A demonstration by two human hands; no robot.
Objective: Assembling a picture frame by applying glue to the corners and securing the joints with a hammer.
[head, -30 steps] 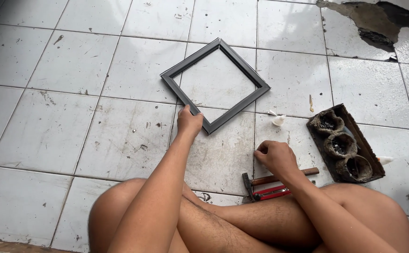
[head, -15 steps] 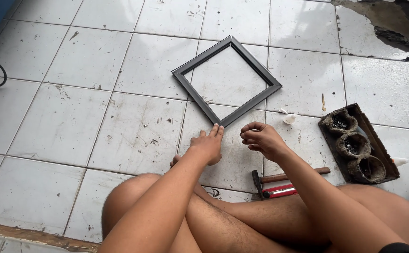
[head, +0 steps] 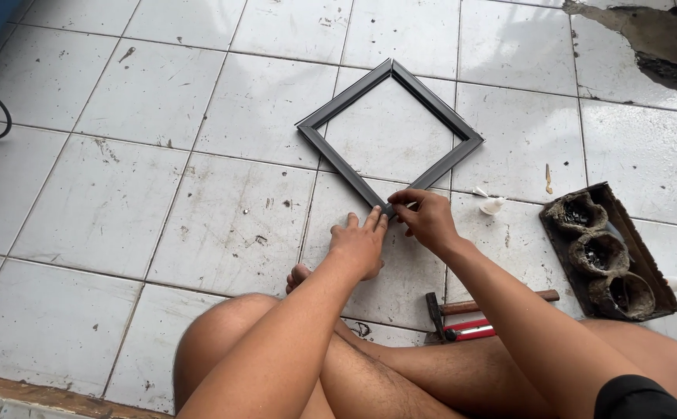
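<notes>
**Both hands on the frame's near corner**

Right hand [head: 429, 219] pinches the near corner of the dark square frame [head: 390, 133]; left hand [head: 360, 245] rests flat, fingers together, beside it. Frame lies on the tiled floor [head: 160, 194], four sides look joined. Hammer [head: 478, 306] untouched by my leg.
</notes>
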